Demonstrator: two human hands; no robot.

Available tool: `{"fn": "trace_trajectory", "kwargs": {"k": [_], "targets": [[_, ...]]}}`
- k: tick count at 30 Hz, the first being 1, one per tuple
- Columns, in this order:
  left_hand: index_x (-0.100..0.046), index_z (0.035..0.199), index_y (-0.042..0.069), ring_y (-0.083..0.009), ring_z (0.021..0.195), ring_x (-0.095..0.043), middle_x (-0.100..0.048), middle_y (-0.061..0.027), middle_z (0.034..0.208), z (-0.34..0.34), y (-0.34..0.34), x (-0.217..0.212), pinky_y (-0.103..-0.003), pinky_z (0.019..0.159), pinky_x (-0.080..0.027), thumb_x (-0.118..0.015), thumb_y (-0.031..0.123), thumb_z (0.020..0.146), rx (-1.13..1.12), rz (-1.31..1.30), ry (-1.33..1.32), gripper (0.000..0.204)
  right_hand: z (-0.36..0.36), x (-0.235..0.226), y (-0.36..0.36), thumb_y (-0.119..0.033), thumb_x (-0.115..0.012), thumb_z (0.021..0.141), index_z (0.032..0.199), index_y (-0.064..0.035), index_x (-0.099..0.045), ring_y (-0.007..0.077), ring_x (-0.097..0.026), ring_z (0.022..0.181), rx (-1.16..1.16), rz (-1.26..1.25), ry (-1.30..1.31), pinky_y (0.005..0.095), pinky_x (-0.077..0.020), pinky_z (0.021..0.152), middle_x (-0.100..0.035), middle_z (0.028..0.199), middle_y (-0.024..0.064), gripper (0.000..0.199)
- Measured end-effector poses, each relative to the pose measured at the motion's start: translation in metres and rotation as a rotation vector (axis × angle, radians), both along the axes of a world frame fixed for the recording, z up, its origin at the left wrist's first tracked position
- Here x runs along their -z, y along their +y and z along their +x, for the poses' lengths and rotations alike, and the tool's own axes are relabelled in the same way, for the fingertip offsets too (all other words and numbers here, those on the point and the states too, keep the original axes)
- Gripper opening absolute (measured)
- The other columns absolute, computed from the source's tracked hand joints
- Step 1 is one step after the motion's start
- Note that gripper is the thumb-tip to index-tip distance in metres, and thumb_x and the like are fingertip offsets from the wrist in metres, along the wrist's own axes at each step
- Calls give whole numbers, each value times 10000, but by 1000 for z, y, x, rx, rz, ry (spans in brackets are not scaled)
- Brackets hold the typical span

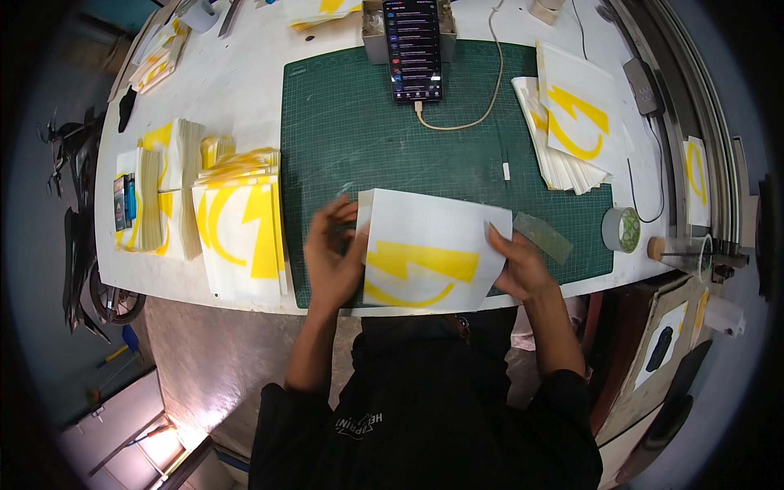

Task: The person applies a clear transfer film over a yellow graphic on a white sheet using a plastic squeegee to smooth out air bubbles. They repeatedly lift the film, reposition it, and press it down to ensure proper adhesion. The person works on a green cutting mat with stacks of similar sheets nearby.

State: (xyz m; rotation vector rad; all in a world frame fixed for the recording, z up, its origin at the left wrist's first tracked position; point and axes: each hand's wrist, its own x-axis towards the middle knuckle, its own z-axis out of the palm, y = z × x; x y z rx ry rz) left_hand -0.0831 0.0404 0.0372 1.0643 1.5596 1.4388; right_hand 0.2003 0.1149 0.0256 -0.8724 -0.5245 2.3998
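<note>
A white paper piece (425, 220) with a yellow printed shape is held tilted over the near edge of the green cutting mat (367, 122). It looks like a folded bag or envelope, with a narrow fold along its left side. My right hand (523, 265) grips its right edge, thumb on top and fingers underneath. At the left edge is my left hand (331, 257), slightly blurred, its bent fingers apart from the thumb. The thumb lies against the folded side. A strip of clear film (545, 238) lies on the mat by my right hand.
Stacks of similar yellow-printed paper (237, 233) stand left of the mat. Another fanned stack (572, 122) lies at its right. A phone (413, 53) leans on a box at the back, its cable (482, 114) crossing the mat. A tape roll (622, 229) sits right.
</note>
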Motion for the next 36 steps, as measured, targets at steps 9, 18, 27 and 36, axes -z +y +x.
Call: {"fn": "trace_trajectory", "kwargs": {"k": [9,18,27,36], "targets": [[-606,1348,-62,-119,990,-707,-768,-129,1119,11,-2,-4,-262,858,-547,-669,230,1080,206,-411,-468,402,-4,15,26,-342,-513,1132,1442,97,-537,303,-674,1279,-58,-45,-47,450,-545,1095,-662,1406,208,539],[-314,1642,45,-245,1380,-581,-501,-137,1586,-5,29,23,-418,1075,-555,-543,395,1118,343,-394,-807,670,43,27,16,-234,-752,1002,1704,-20,-108,253,-628,1330,-44,549,241,404,-411,1190,-660,1400,169,976],[-138,1700,54,-251,1345,-605,-601,-189,1454,1,20,14,-411,1053,-555,-765,113,976,359,-90,-314,960,-6,5,6,-10,-846,898,1612,-9,-358,63,-670,838,195,687,-627,207,-501,747,-725,962,60,865],[-371,1594,16,-191,1074,-681,-685,-205,1235,22,15,14,-326,883,-580,-827,9,896,-70,-176,315,834,-23,3,19,-70,-865,892,1475,29,-510,71,-655,699,215,733,-858,235,-516,612,-697,799,54,690]]}}
